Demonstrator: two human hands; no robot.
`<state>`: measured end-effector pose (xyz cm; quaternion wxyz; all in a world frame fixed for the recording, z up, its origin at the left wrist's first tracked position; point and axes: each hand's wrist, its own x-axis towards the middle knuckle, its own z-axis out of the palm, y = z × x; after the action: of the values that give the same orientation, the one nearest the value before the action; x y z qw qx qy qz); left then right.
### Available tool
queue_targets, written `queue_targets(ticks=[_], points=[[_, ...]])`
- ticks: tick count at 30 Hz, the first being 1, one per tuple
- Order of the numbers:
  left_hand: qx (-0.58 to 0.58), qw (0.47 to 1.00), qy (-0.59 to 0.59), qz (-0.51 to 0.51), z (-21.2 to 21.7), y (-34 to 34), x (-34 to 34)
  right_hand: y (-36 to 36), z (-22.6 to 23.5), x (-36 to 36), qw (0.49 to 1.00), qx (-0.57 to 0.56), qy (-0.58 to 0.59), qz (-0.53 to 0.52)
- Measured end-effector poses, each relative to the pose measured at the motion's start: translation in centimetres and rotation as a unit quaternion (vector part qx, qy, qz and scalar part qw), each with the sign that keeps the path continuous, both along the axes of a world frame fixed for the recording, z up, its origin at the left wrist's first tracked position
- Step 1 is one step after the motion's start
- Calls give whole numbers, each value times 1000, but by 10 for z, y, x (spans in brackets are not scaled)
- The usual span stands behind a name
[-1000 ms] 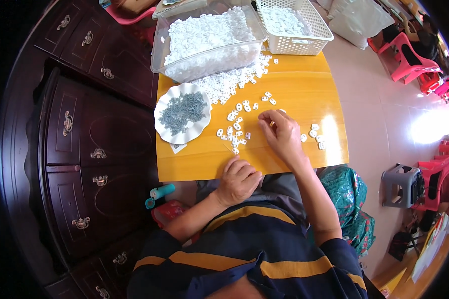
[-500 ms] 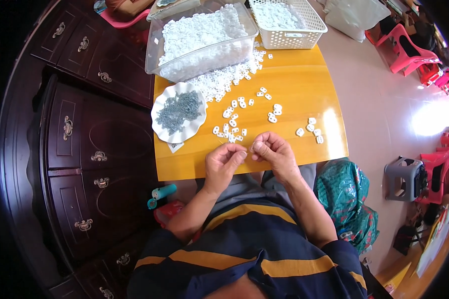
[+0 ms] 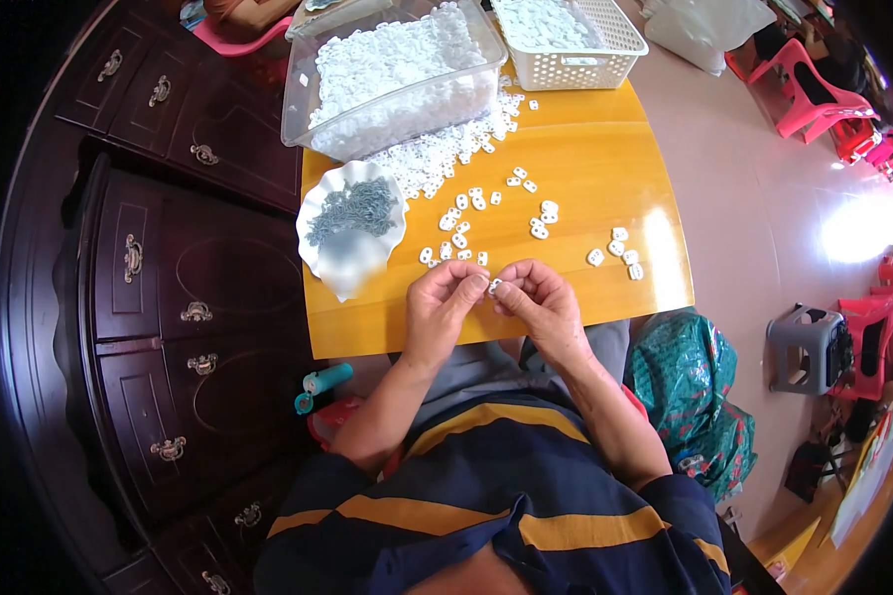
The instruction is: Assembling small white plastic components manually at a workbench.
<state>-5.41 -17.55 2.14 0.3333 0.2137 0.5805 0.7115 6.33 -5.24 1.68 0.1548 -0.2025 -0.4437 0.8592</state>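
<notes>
My left hand (image 3: 441,313) and my right hand (image 3: 546,309) meet above the near part of the yellow wooden table. Both pinch a small white plastic piece (image 3: 494,286) with dark holes between thumb and forefinger; the fingertips cover part of it. Just beyond my fingers lie several similar white pieces (image 3: 461,241), with two-hole faces, some stacked. More pieces (image 3: 544,220) lie further right. A white scalloped dish (image 3: 395,238) left of my left hand holds many small grey-blue parts (image 3: 359,210) that look like thin pins or screws.
A clear plastic bin (image 3: 407,104) heaped with white pieces stands at the back, loose ones spilling before it. Beside it is a white perforated basket (image 3: 575,74). Dark drawers (image 3: 193,238) line the left; a green plastic bag (image 3: 680,377) sits right of my legs.
My hands have come together, and the white piece now shows between both sets of fingertips. The view has shifted slightly; the loose pieces stay where they lie.
</notes>
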Motion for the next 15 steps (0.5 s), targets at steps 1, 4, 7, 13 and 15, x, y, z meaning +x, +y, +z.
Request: queue_targets(ticks=[1,4,7,13,15], points=[[2,1000,3,-3,1,1,1,1,0,0,1000,0,-1,-1],[-1,1000,24,-9,2,3,0,1,-1,1,1000,11,-18,-10],[-14,998,54,-20,1,3,-1,2,-2,2,999,22,-17,-21],[-51,991,122,-25,-1,3,-6,4,-3,3,998,56,-29,-31],[-52,990,131,-21,0,3,-7,3,-2,3,997,55,-28,-40]])
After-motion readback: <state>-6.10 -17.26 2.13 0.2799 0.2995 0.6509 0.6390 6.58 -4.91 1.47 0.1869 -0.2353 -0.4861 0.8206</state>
